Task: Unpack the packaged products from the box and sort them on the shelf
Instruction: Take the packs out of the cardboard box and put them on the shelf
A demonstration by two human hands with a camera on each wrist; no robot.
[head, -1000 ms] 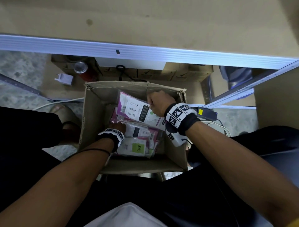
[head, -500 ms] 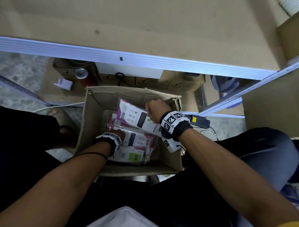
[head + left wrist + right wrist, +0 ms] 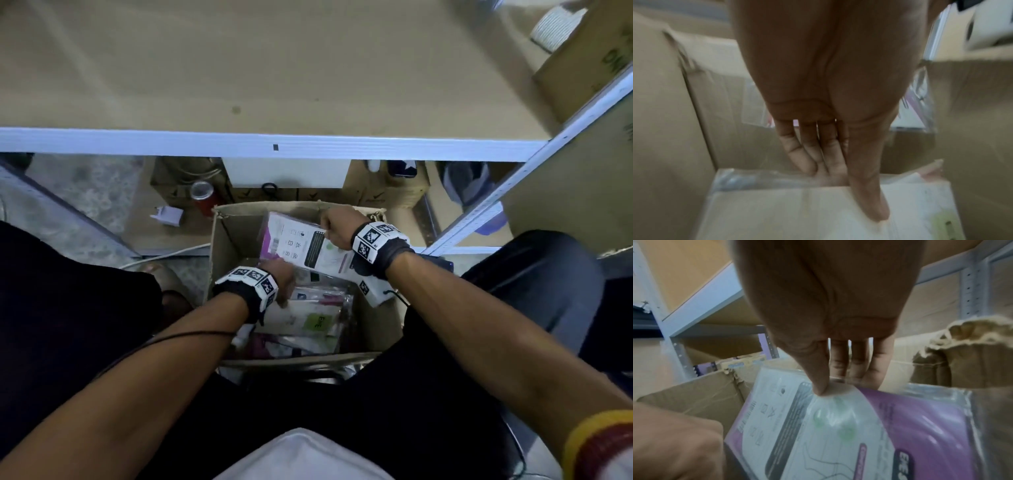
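Observation:
An open cardboard box [image 3: 219,246] stands on the floor between my knees, with several plastic-wrapped packages in it. My right hand [image 3: 337,226] is at the box's far right corner. Thumb and fingers [image 3: 819,382] pinch the clear wrap of a white and purple package [image 3: 298,243] [image 3: 818,426], which tilts up above the pile. My left hand [image 3: 279,274] is lower in the box. Its thumb [image 3: 869,194] lies on a white package [image 3: 787,214] [image 3: 291,318], and its fingers [image 3: 812,155] are tucked behind that package's clear far edge. The shelf board [image 3: 308,68] spans the top of the head view.
A white front rail [image 3: 308,147] edges the shelf, and a white upright [image 3: 513,185] runs at the right. Under the shelf sit flat cartons [image 3: 376,195], a red can [image 3: 202,195] and a white adapter [image 3: 169,216]. A cardboard box [image 3: 589,61] stands on the shelf's right end.
The head view has tilted up to show more of the shelf. My right hand has raised the white and purple package a little. My left hand has shifted farther into the box.

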